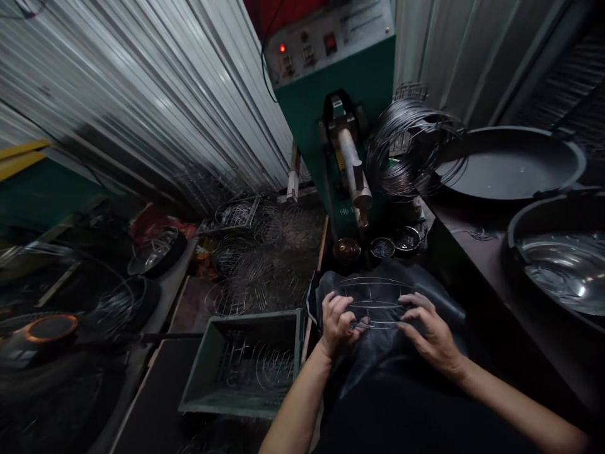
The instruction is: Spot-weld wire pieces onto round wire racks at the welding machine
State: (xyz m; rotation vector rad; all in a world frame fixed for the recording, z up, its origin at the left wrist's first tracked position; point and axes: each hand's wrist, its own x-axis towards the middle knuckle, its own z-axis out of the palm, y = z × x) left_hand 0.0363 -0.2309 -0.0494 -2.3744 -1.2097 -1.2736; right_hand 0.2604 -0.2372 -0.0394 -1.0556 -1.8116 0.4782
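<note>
Between my two hands is a round wire frame point(375, 305), made of thin metal rings joined by short cross wires. My left hand point(341, 321) grips its left side with bent fingers. On the opposite side my right hand point(428, 331) has its fingers and thumb closed on the wire. The frame is held over a dark, shiny apron point(378, 353) across my lap. Beyond it stands a green machine point(302, 120) with a metal electrode arm point(352, 167) pointing down toward me.
A green crate point(198, 378) with wire pieces stands at left, and loose wire frames point(236, 258) lie on the floor behind it. At right are a wire coil point(411, 142), a large shallow pan point(510, 161) and a deep basin point(515, 243). Small dishes point(382, 247) sit below the electrode.
</note>
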